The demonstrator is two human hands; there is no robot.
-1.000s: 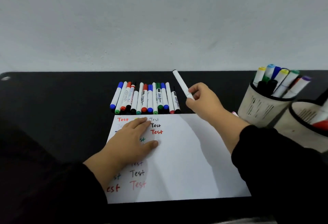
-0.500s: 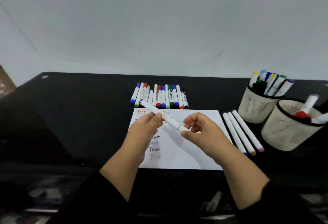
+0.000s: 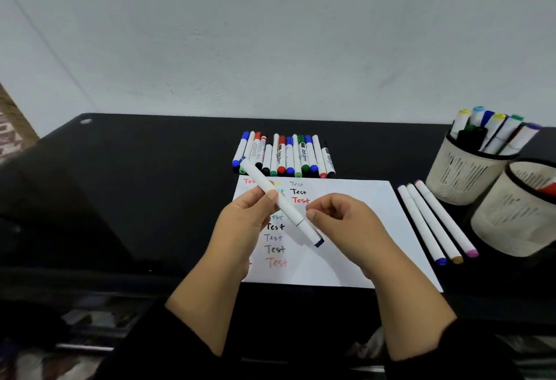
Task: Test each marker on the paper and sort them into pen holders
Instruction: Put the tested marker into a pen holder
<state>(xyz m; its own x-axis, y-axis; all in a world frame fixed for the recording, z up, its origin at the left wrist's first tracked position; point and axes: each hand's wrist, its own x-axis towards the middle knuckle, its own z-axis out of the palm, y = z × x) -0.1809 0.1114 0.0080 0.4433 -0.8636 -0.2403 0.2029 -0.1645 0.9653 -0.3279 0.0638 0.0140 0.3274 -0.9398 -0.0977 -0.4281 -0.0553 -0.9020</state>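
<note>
1. Our left hand [image 3: 243, 223] pinches the marker [image 3: 279, 203] mid-barrel above the paper [image 3: 355, 229].
2. Its long axis slants from the bench's far-left markers down-right; the dark tip points at us.
3. Our right hand [image 3: 340, 223], loosely curled and holding nothing, sits just beside the tip end, nearer it.

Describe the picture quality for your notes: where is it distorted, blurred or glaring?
Head view: wide-angle bending curves the table edge and tilts the pen holders outward; the nearer holder at the right edge is smeared; a small glare spot near the table's far left corner; the hands cast soft shadows on the paper.
</note>
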